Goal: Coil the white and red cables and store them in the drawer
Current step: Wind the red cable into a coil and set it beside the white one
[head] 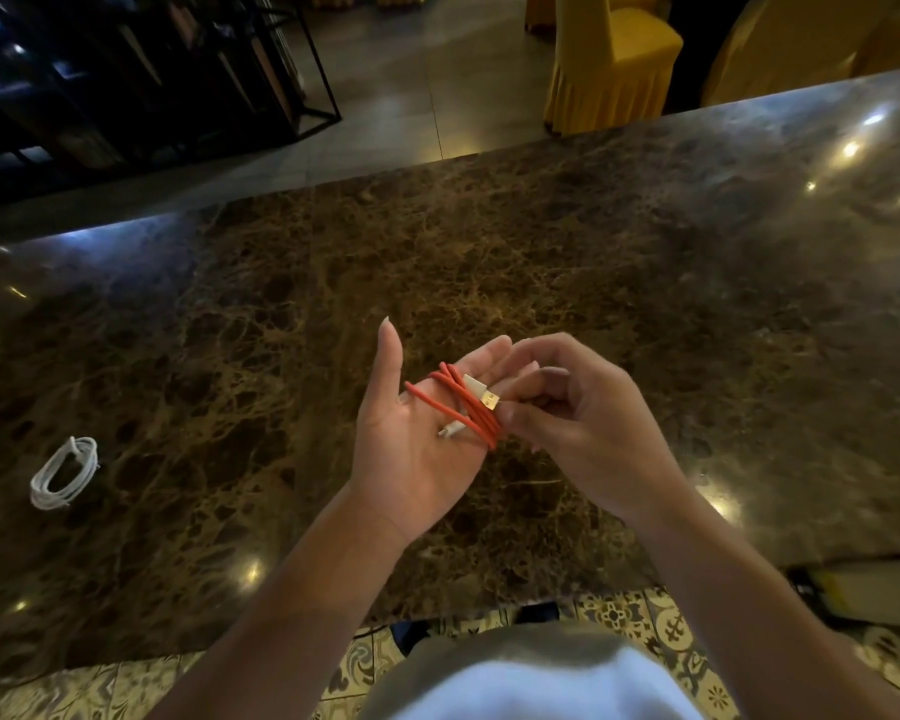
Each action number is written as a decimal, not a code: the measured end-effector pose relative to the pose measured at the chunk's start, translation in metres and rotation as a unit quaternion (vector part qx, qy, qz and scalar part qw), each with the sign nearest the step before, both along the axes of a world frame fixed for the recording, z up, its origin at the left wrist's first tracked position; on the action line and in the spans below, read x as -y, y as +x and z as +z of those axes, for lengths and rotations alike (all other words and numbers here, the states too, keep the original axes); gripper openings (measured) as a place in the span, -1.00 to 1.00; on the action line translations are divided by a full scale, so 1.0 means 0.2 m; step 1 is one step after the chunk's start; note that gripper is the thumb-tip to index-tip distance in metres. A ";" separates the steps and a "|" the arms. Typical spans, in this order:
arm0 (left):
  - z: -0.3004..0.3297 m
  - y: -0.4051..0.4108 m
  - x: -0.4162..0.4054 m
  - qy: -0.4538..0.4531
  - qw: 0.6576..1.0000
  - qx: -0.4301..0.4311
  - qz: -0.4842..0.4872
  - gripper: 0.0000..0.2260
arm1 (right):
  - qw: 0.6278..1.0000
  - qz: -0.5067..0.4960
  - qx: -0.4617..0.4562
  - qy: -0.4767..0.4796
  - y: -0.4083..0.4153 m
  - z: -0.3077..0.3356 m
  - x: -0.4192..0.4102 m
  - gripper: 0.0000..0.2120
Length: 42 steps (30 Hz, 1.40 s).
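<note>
The red cable [466, 410] is wound in several loops round the straight fingers of my left hand [411, 439], which is held palm up over the marble counter. Its white USB plug [481, 392] lies across the loops, and a smaller white plug end shows on the palm. My right hand [578, 418] pinches the cable at the plug with curled fingers. The white cable [63, 472] lies coiled on the counter at the left, apart from both hands. No drawer is in view.
The brown marble counter [489, 252] spans the view; its near edge runs above a patterned tile floor [619, 615]. A yellow-covered chair [609, 59] stands beyond the far edge, a dark metal rack [152, 70] at the back left. A dark flat object [863, 589] lies on the floor at the right.
</note>
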State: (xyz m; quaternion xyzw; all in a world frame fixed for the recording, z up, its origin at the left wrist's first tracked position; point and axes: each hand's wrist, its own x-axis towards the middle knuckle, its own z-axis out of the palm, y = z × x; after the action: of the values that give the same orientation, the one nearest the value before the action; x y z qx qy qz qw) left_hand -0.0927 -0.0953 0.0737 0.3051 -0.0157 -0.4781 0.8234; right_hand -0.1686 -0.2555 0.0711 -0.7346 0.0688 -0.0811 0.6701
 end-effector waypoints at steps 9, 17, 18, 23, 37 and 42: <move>0.00 0.02 0.00 0.085 0.995 0.009 0.054 -0.07 | 0.985 0.034 0.069 -0.157 -0.03 -0.03 -0.13 -0.49; -0.02 0.01 0.02 0.133 0.989 -0.021 0.052 -0.07 | 0.961 0.058 0.008 -0.270 0.00 -0.05 -0.11 -0.68; -0.02 0.01 0.02 0.137 0.989 -0.020 0.047 -0.06 | 0.959 0.065 0.004 -0.274 0.00 -0.04 -0.11 -0.71; -0.01 0.02 0.01 0.135 0.989 -0.048 0.032 -0.04 | 0.954 0.111 -0.011 -0.277 0.02 -0.04 -0.10 -0.78; 0.04 0.03 0.02 0.141 0.984 -0.068 0.087 -0.09 | 0.949 -0.080 0.147 -0.267 -0.02 -0.20 -0.22 -0.73; 0.05 0.04 0.05 0.201 0.972 -0.065 0.100 -0.16 | 0.935 -0.126 0.124 -0.309 -0.02 -0.20 -0.21 -0.87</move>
State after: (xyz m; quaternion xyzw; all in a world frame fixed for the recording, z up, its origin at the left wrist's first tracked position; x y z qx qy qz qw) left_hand -0.0842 -0.1051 0.0836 0.4327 0.1652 -0.4057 0.7879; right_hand -0.1721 -0.2128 0.0318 -0.8749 0.0488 -0.2721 0.3976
